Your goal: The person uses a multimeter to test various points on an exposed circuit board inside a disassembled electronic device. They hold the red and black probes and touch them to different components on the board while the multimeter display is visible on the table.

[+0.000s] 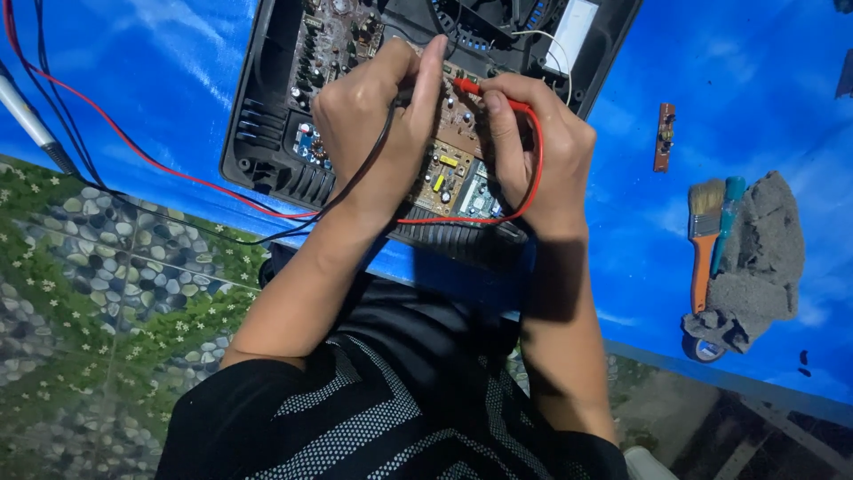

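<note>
Left hand (378, 124) over the middle of the open black case (267, 107), fingers curled tight around a black probe, mostly hidden under the hand, pointer finger stretched toward 12 o'clock. Black wire (222, 233) running out from under that hand toward 8 o'clock, across the blue mat (755, 80) and on over the pebble-and-flower floor cloth (98, 284).

Right hand (533, 147) just beside the left one, at its 3 o'clock, closed on a red probe (471, 87). Red tip pointing toward 9 o'clock, down on the board between the two hands. Red wire (533, 178) looping around the right hand at 3 o'clock, then passing under both wrists and away toward 10 o'clock.

Inside the black case: a tan circuit board (449, 164) full of small parts, some yellow ones at the board's 6 o'clock, a green board (333, 36) with more parts at 11 o'clock, a dark fan (480, 18) at 12 o'clock, a white block (573, 31) at 1 o'clock. Ribbed vents along the case edge at 7 o'clock.

Well apart at 3 o'clock on the mat: a small brown strip board (664, 136), an orange-handled paintbrush (704, 240), a teal tool (727, 218) touching it, a grey rag (760, 258) just beside both. Roll of tape (702, 347) peeking out under the rag at 6 o'clock.

Black patterned shirt (400, 400) at the bottom.
</note>
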